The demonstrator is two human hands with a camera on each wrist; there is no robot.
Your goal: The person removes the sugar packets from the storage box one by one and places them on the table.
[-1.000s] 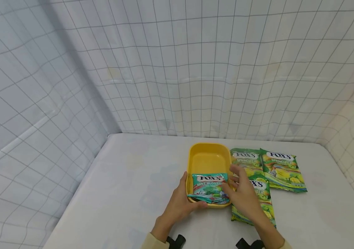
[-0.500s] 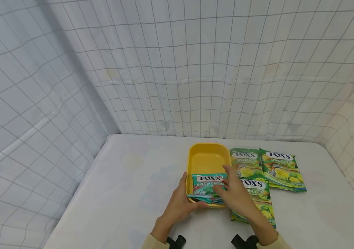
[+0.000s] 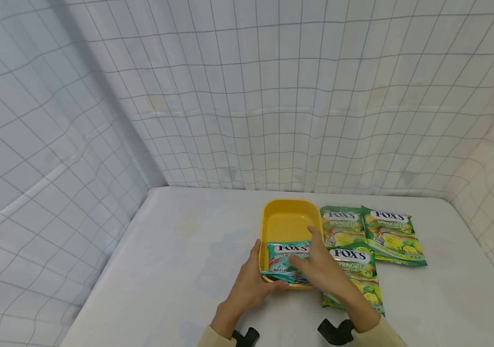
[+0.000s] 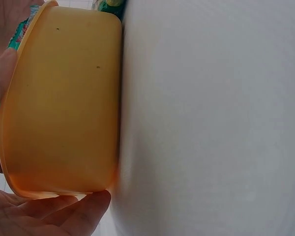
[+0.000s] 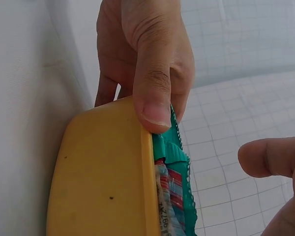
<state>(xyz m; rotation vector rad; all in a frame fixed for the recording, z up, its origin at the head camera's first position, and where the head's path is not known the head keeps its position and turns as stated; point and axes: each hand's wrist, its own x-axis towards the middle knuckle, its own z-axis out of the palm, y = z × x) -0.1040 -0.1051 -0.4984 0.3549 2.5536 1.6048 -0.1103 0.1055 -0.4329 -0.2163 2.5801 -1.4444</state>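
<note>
A deep yellow plastic tub (image 3: 290,222) stands on the white table. In its near half lies a teal Fox's Mint Blossom candy bag (image 3: 285,256), its lower edge folded along the near rim. My left hand (image 3: 247,285) grips the tub's near left corner; the right wrist view shows its thumb (image 5: 155,103) over the rim. Above the right part of the teal bag is my right hand (image 3: 328,271), with its fingers extended and thumb apart. In the right wrist view its thumb (image 5: 268,156) is off the bag; contact of the other fingers is hidden.
Right of the tub lie green Fox's Spring Tea candy bags: one at the back (image 3: 343,226), one at far right (image 3: 394,238) and one nearer (image 3: 366,274), partly behind my right forearm. Gridded white cloth (image 3: 290,111) rises behind the table and at both sides.
My right hand has moved left and inward over the tub, covering more of the teal candy bag. The left hand keeps its hold on the tub, which stays in place.
</note>
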